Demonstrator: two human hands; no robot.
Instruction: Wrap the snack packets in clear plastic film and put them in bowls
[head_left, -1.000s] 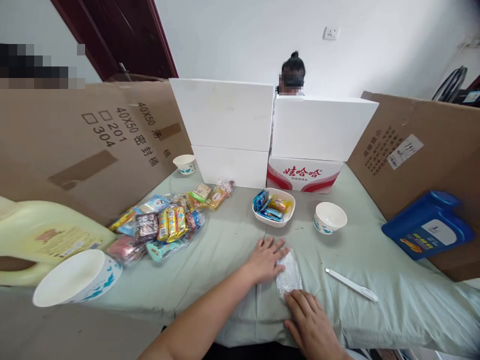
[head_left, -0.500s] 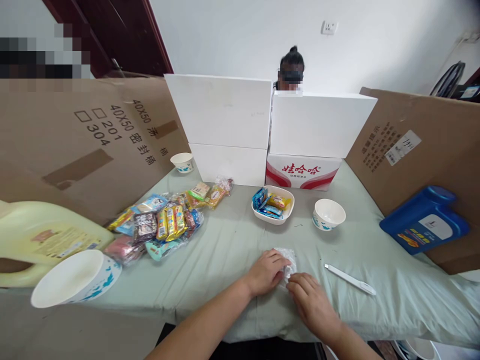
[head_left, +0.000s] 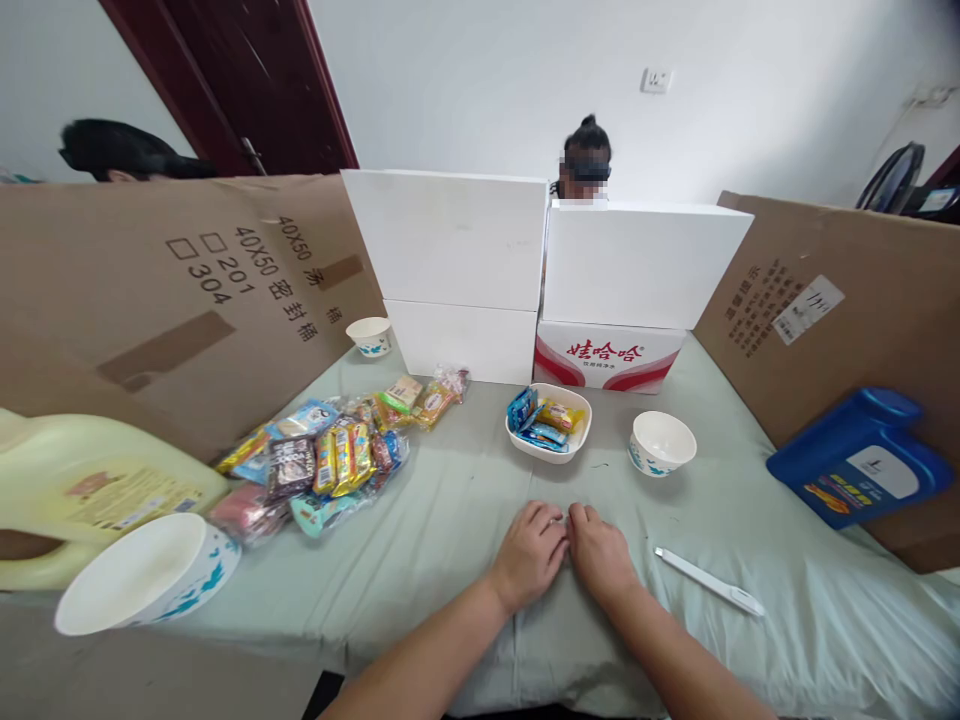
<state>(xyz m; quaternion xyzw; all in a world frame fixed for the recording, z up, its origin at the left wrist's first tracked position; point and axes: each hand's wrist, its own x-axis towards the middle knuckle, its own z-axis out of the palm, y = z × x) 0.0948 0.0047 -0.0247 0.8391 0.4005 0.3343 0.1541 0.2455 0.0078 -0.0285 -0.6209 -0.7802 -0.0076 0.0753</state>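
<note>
Left hand: the left hand point(head_left: 531, 550) rests on the green cloth point(head_left: 442, 560), fingers bent and bunched together, knuckles up; what the tips press on is hidden, so I cannot tell whether they are clamped.
Right hand: the right hand point(head_left: 598, 548) lies just beside it, fingers together and curled inward, the tips almost meeting the left hand's; its grip cannot be told either.
Clear plastic: a small shiny bit of clear plastic point(head_left: 557, 520) shows between the two sets of fingers; the rest is covered by the hands.
White dish: straight ahead of the fingers, near them, a white dish point(head_left: 536, 453) holds blue packets point(head_left: 523, 408) and a yellow packet point(head_left: 559, 413).
Small bowl: ahead and to the right of the fingertips stands a white bowl point(head_left: 652, 462) with a blue pattern.
White tool: right of the right-hand fingers, a slim white tool point(head_left: 709, 580) lies aslant, apart from them.
Snack heap: left of the left-hand fingers and a little ahead, wrapped snacks point(head_left: 341, 455) lie piled.
Far left: well apart from the fingers, a large bowl point(head_left: 199, 575) sits tilted beside a pale yellow jug point(head_left: 142, 480).
Far right: well apart from the fingers, a blue bottle point(head_left: 862, 460) leans at the cardboard point(head_left: 847, 310).
Boxes: beyond the dish, farthest ahead of the fingers, stand stacked white boxes point(head_left: 465, 240); a person's hair point(head_left: 587, 135) shows above them.
</note>
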